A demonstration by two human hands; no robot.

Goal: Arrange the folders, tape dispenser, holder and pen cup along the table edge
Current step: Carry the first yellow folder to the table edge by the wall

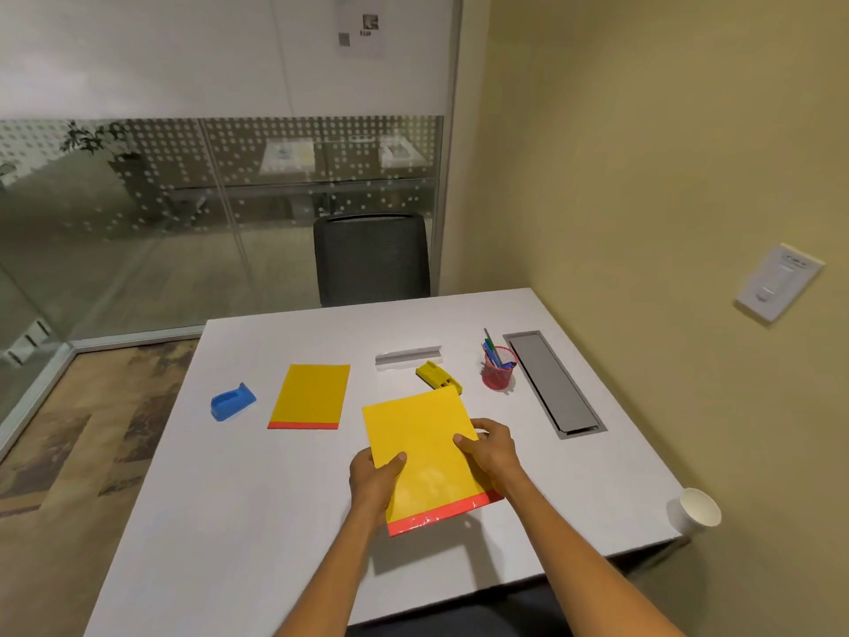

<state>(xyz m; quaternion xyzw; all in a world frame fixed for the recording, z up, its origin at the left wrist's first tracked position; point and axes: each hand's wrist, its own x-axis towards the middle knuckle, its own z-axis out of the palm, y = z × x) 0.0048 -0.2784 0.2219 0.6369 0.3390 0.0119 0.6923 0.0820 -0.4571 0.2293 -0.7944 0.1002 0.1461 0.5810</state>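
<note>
White table (257,521): both hands (374,475) hold 1 yellow folder (427,448) above it.

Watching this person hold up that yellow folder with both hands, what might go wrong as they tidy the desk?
The held yellow folder, gripped by the left hand and right hand, hangs just short of the yellow tape dispenser; pushed forward, it could knock it. The paper cup stands at the table's corner, so an elbow might tip it off.

I can read no words anywhere from here. The sheet of paper (360,25) high above the chair (372,259) carries printed marks, but they blur beyond reading.
</note>
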